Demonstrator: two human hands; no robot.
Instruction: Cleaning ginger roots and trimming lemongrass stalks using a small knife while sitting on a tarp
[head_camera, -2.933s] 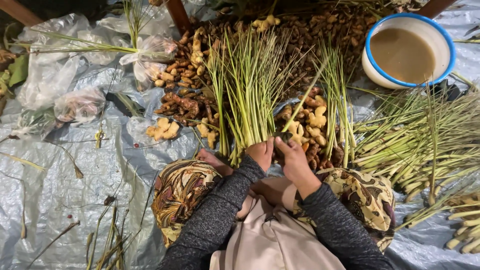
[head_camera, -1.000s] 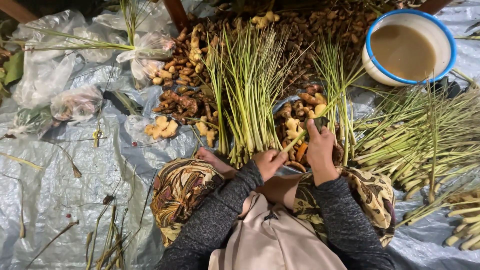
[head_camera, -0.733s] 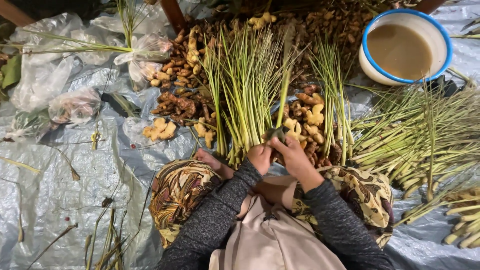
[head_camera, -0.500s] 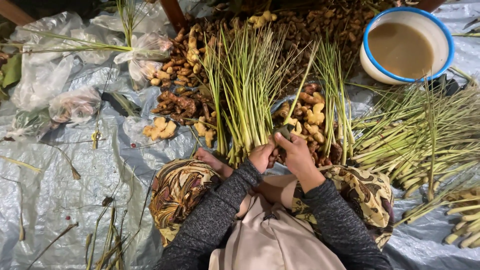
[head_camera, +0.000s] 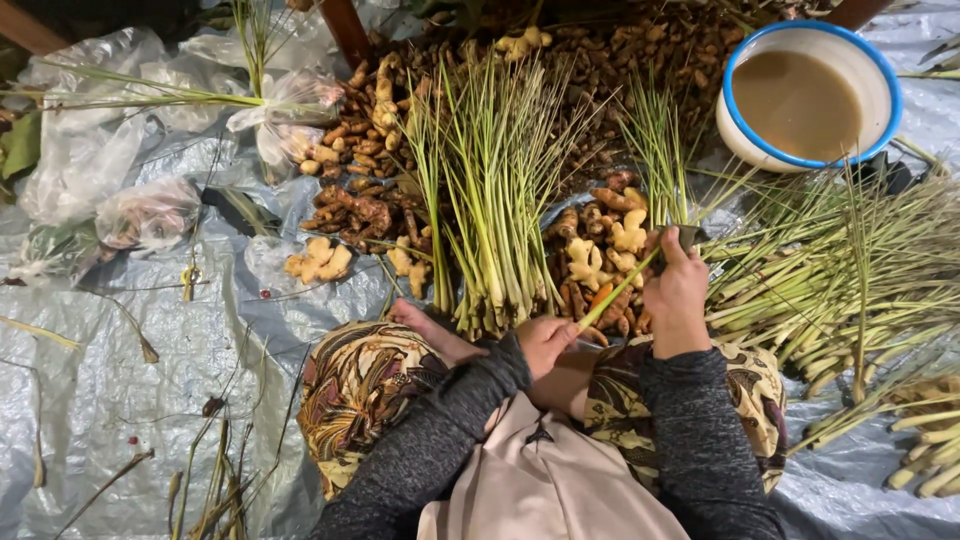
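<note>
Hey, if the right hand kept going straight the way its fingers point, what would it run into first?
The right hand, gripping a lemongrass stalk, points up the picture. First in that line looks to be the thin bunch of green stalks just ahead, with roots beyond, though depth is hard to judge.

Bare room lies to the left, on the crinkled silver plastic sheet (head_camera: 130, 400), crossed only by a few dry stalks. Ahead, the upright-fanned bundle of green lemongrass stalks (head_camera: 495, 200) and the heap of brown and yellow ginger roots (head_camera: 600, 260) block the way. To the right, the loose pile of lemongrass stalks (head_camera: 850, 270) and the blue-rimmed white basin of murky water (head_camera: 810, 95) close that side.
</note>
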